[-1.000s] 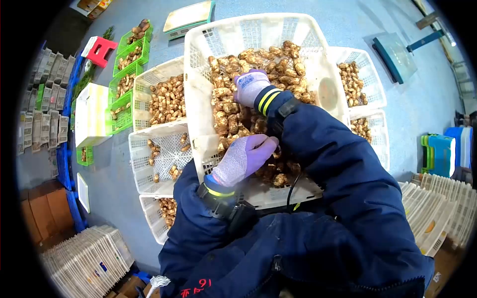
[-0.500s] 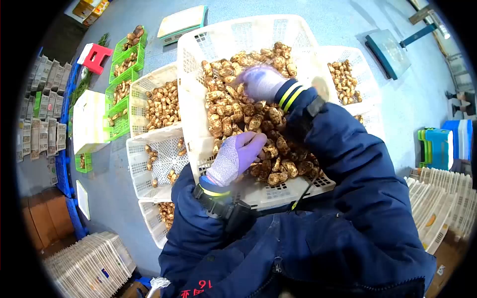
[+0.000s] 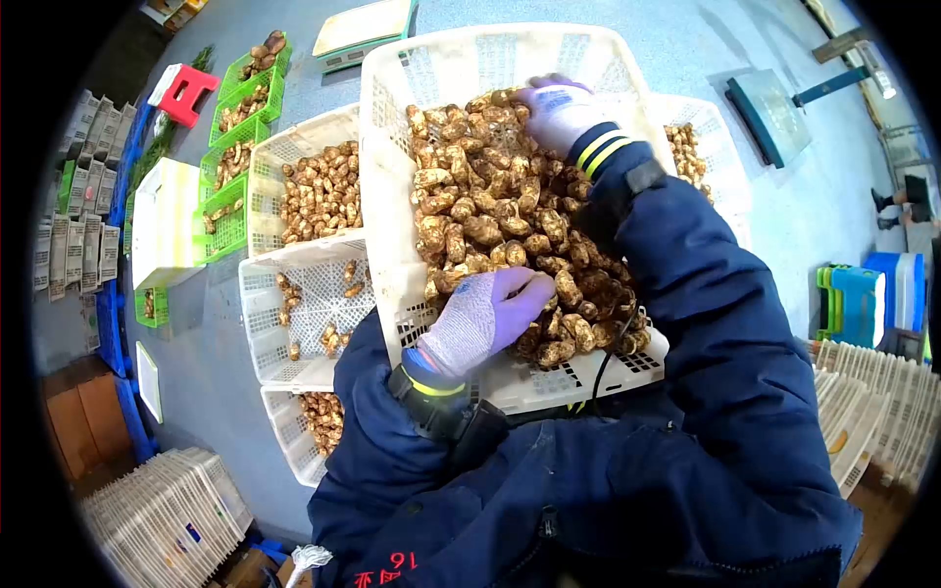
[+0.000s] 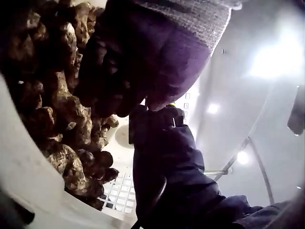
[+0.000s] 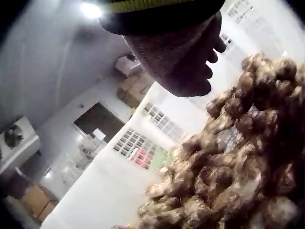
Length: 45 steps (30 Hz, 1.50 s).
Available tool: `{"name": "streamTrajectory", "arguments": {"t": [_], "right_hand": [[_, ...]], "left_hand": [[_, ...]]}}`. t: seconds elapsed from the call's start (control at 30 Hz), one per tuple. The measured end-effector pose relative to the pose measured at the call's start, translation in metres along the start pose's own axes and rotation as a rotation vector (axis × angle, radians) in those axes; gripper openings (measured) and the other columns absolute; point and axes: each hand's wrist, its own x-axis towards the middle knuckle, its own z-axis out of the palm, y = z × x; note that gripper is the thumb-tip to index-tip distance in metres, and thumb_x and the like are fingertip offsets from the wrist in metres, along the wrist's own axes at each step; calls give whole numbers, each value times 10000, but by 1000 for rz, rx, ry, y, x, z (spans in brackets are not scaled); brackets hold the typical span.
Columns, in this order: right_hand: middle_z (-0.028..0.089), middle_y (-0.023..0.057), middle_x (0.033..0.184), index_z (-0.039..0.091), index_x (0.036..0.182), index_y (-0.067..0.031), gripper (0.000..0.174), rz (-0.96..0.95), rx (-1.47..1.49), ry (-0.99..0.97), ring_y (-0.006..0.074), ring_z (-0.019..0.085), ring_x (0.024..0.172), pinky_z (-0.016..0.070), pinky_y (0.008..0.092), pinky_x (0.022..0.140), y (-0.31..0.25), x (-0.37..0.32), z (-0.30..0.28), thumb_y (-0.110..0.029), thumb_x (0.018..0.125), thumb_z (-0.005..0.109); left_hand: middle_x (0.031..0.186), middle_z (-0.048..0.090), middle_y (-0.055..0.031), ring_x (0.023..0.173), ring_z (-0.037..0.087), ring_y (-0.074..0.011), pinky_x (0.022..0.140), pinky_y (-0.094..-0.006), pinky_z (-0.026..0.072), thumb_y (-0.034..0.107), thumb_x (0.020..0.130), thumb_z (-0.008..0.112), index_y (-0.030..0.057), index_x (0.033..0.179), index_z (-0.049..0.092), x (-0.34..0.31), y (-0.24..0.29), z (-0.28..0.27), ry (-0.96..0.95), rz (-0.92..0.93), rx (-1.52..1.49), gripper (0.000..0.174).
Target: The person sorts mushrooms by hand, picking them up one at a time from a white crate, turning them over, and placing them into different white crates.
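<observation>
A large white plastic crate (image 3: 627, 73) holds a heap of stubby brown-and-cream mushrooms (image 3: 490, 196). Both hands wear purple and grey knit gloves. At the heap's far right edge, my right hand (image 3: 562, 110) reaches over the mushrooms beside the crate wall. In the right wrist view its fingers (image 5: 190, 86) are loosely bent, with nothing visible in them. My left hand (image 3: 482, 318) rests on the heap's near left side, thumb and fingers loosely bent. The left wrist view shows that hand (image 4: 157, 52) dark against the mushrooms (image 4: 71, 109), its fingertips in shadow.
White crates with mushrooms stand left (image 3: 265, 162) and right (image 3: 720, 157) of the large one. Farther left are green baskets (image 3: 227, 230), a white foam box (image 3: 162, 225) and a red stool (image 3: 188, 93). Scales stand at the back (image 3: 363, 34) and right (image 3: 769, 118).
My right hand has moved from the middle of the heap to its far right edge. More mushrooms show at the near right of the crate. My left hand has stayed nearly in place.
</observation>
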Motion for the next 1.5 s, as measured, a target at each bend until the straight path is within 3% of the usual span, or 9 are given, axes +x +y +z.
{"name": "streamTrajectory", "arguments": {"t": [0.07,0.2,0.6,0.73,0.8,0.93,1.0,1.27,1.5], "right_hand": [[711,158,976,675,1120,-121,291,-158,191,21,301,701,909,559,435,813,-39,1,-1,-178,840,620],[649,144,988,629,1107,-68,302,-446,350,69,336,634,968,501,449,860,-114,4,33,-223,850,594],[681,192,1105,632,1126,-45,358,70,440,-178,353,662,1023,519,448,894,-47,-21,11,-303,881,588],[700,218,1030,628,1187,-46,279,499,700,48,285,708,884,575,383,796,23,-4,4,-136,941,533],[696,203,1081,608,1255,-63,338,356,614,205,301,698,930,555,400,851,17,-13,-10,-152,938,534],[666,186,1181,610,1304,-156,447,-366,503,-492,319,638,1102,499,427,949,-51,-41,-22,-141,858,585],[671,163,1128,645,1243,-136,435,-426,537,-476,321,644,1049,496,419,947,-76,-52,1,-142,808,629],[502,126,1437,443,1453,-198,635,-140,284,-311,332,497,1290,397,444,1079,-5,-9,33,-292,852,625],[643,114,1187,612,1251,-116,392,-42,211,-168,304,587,1143,455,455,976,-46,-16,-7,-240,880,593]], "left_hand": [[818,640,-111,750,610,-179,683,-320,485,242,960,572,10,1054,658,-1,2,1,-26,-21,-2,265],[788,621,-211,728,629,-300,685,-384,484,283,946,572,0,970,648,2,1,4,9,-80,-72,294],[800,634,-131,746,615,-188,677,-335,482,284,953,575,15,1028,665,1,-17,4,20,342,215,294],[809,657,-131,750,626,-189,699,-337,496,282,953,584,3,1053,668,0,2,1,-36,-11,62,308],[807,666,-120,747,624,-178,702,-335,496,297,957,578,-10,1035,671,1,0,4,-73,-89,-36,330],[818,668,-137,762,635,-195,713,-341,500,292,956,574,-11,1019,669,-1,7,1,-134,-99,20,324],[822,667,-148,766,640,-209,716,-343,501,283,954,575,-7,1011,669,1,3,3,-158,-102,54,311],[781,650,-135,728,612,-202,688,-347,488,275,960,553,-23,993,649,1,6,3,-124,-140,69,315],[760,632,-130,698,594,-181,658,-335,478,272,957,560,-16,988,651,2,3,3,-95,-69,7,304]]}}
